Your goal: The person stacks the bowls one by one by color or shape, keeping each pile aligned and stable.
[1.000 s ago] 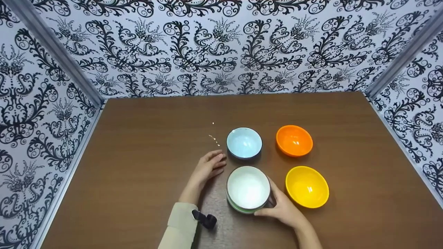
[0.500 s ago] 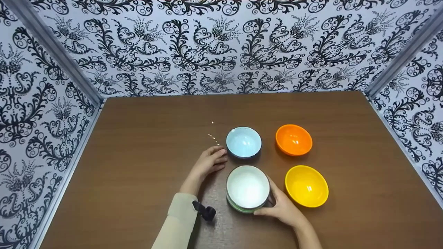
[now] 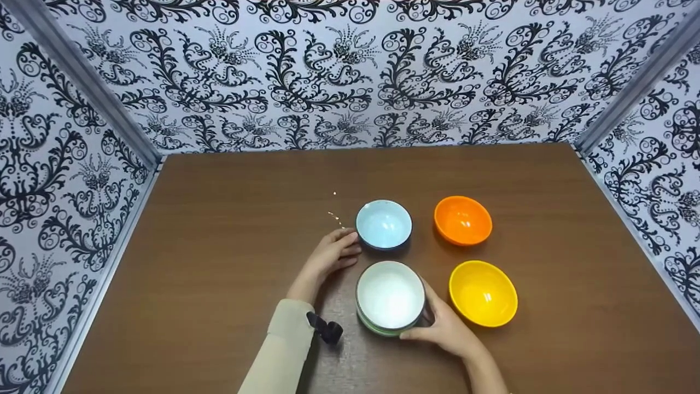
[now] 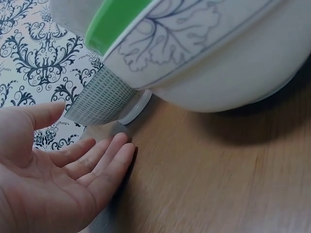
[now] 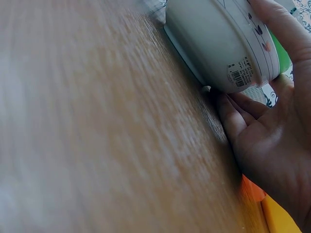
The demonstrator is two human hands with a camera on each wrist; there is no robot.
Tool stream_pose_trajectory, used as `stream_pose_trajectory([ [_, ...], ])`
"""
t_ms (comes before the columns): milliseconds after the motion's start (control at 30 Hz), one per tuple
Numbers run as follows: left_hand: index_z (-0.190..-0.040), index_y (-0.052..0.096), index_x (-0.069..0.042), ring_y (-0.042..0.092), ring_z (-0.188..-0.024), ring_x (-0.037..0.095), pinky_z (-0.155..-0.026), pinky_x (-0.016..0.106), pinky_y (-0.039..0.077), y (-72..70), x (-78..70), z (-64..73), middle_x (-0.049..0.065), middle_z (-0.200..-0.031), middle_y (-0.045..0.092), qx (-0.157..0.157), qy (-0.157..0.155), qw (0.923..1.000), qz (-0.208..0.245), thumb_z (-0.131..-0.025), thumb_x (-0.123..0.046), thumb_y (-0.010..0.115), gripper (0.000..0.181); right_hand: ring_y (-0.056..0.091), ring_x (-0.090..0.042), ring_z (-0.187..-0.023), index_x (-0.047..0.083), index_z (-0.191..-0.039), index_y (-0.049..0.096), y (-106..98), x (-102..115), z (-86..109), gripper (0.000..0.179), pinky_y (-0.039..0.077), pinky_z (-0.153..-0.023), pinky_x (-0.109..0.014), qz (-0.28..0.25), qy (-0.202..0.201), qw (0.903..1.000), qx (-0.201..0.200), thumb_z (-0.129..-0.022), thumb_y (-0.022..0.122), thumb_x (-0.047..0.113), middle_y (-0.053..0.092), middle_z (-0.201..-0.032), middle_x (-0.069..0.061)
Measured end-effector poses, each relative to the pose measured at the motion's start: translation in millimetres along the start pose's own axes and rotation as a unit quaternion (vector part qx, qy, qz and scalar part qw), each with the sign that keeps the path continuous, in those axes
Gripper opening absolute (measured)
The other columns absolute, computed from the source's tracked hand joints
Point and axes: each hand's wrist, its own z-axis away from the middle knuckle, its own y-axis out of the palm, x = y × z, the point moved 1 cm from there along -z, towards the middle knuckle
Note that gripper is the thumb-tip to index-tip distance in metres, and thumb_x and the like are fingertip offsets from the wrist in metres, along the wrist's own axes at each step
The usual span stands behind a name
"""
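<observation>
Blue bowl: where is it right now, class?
In the head view, the blue bowl sits right of the left hand, left of the orange bowl and beyond the white bowl.

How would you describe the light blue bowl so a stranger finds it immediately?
On the brown table, find the white-topped bowl stack the right hand holds. Beyond it, beside the left hand, stands the light blue bowl. Its pale blue inside sets it apart from the orange bowl and yellow bowl.
</observation>
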Motion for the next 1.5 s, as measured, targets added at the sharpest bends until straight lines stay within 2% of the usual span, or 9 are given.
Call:
stream_pose_trajectory([
  [233, -0.143, 0.048, -0.005, 0.063, -0.122, 0.025, -0.089, 0.037, 0.060, 1.1, -5.5, 1.0, 0.016, -0.140, 0.059, -0.005, -0.035, 0.9992, -0.017, -0.102, -0.036, 0.054, 0.052, 0.028, -0.025, -0.149, 0.008, -0.160, 0.013, -1, 1, -0.7, 0.119, 0.028, -0.109, -0.006, -0.003, 0.001, 1.0000, 0.003, -0.070, 0.091, 0.017, 0.024, -0.165, -0.014],
  [433, -0.150, 0.039, -0.006, 0.059, -0.129, 0.029, -0.095, 0.042, 0.058, 0.9, -7.2, -2.5, 0.016, -0.147, 0.053, 0.006, -0.050, 0.9985, -0.020, -0.101, -0.048, 0.050, 0.066, 0.037, 0.005, -0.138, 0.008, -0.160, 0.014, -2, 1, 0.2, 0.118, 0.029, -0.110, -0.007, -0.008, -0.015, 0.9999, 0.003, -0.070, 0.090, 0.013, 0.025, -0.164, -0.015],
  [533, -0.154, 0.033, -0.008, 0.058, -0.130, 0.029, -0.096, 0.043, 0.057, 0.5, -7.0, -5.5, 0.016, -0.151, 0.049, 0.016, -0.055, 0.9983, -0.010, -0.101, -0.050, 0.048, 0.070, 0.035, 0.013, -0.134, 0.007, -0.160, 0.013, -3, 2, 0.9, 0.119, 0.027, -0.110, -0.006, -0.017, -0.017, 0.9997, 0.003, -0.070, 0.090, 0.012, 0.022, -0.165, -0.015],
  [767, -0.157, 0.026, -0.012, 0.054, -0.134, 0.032, -0.099, 0.047, 0.055, -1.2, -6.6, -11.5, 0.016, -0.156, 0.043, 0.036, -0.067, 0.9970, 0.016, -0.101, -0.051, 0.048, 0.071, 0.034, 0.009, -0.137, 0.006, -0.160, 0.012, -2, 1, 1.4, 0.117, 0.028, -0.109, -0.006, -0.019, -0.021, 0.9996, 0.009, -0.072, 0.089, 0.013, 0.019, -0.165, -0.018],
  [1033, -0.158, 0.027, -0.019, 0.052, -0.136, 0.033, -0.100, 0.048, 0.054, -4.6, -3.4, -15.9, 0.017, -0.155, 0.043, 0.063, -0.054, 0.9959, 0.034, -0.103, -0.038, 0.052, 0.063, 0.035, 0.016, -0.133, 0.007, -0.160, 0.011, 1, 2, 0.6, 0.119, 0.030, -0.110, -0.007, -0.025, -0.024, 0.9993, 0.012, -0.071, 0.090, 0.010, 0.020, -0.165, -0.016],
  [1333, -0.156, 0.032, -0.019, 0.057, -0.130, 0.036, -0.095, 0.046, 0.057, 0.6, -4.0, -16.3, 0.019, -0.153, 0.043, 0.047, -0.036, 0.9961, 0.065, -0.101, -0.028, 0.058, 0.061, 0.037, 0.012, -0.134, 0.008, -0.160, 0.013, 1, 1, 0.2, 0.118, 0.031, -0.110, -0.008, -0.020, -0.024, 0.9995, 0.008, -0.070, 0.090, 0.011, 0.023, -0.164, -0.016],
  [1500, -0.154, 0.036, -0.018, 0.060, -0.124, 0.028, -0.095, 0.046, 0.057, 5.4, -5.8, -17.0, 0.015, -0.147, 0.047, 0.043, -0.023, 0.9959, 0.077, -0.100, -0.024, 0.059, 0.059, 0.037, 0.009, -0.135, 0.002, -0.159, 0.012, 0, 1, 0.9, 0.117, 0.032, -0.109, -0.007, -0.025, -0.032, 0.9991, 0.012, -0.072, 0.089, 0.010, 0.022, -0.163, -0.021],
])
